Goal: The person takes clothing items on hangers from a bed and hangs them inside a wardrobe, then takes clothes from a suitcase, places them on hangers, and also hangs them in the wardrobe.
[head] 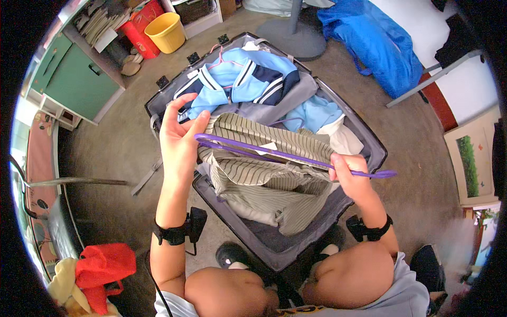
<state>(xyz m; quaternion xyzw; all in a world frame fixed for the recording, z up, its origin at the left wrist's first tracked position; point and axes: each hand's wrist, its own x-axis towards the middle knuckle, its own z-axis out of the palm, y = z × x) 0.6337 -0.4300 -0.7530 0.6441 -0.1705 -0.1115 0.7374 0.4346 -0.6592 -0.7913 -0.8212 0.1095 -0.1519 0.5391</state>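
My right hand (350,172) grips a purple clothes hanger (297,155) near its right end. A beige-and-dark striped shirt (269,174) hangs around the hanger over the near part of an open suitcase (273,249). A small white tag shows inside the shirt. My left hand (178,128) is raised at the hanger's left end, thumb and fingers apart, the thumb tip close to the shirt's edge. Some of its fingers are hidden. In the suitcase's far half lies a light-blue and navy jacket (241,81) on a pink hanger (220,59).
Light-blue cloth (311,113) and white cloth (340,134) lie in the suitcase at right. Beyond it stand a yellow bin (165,33), a round pedestal base (293,39) and a large blue bag (376,51). A green cabinet (79,79) is at left, a red bag (105,265) lower left.
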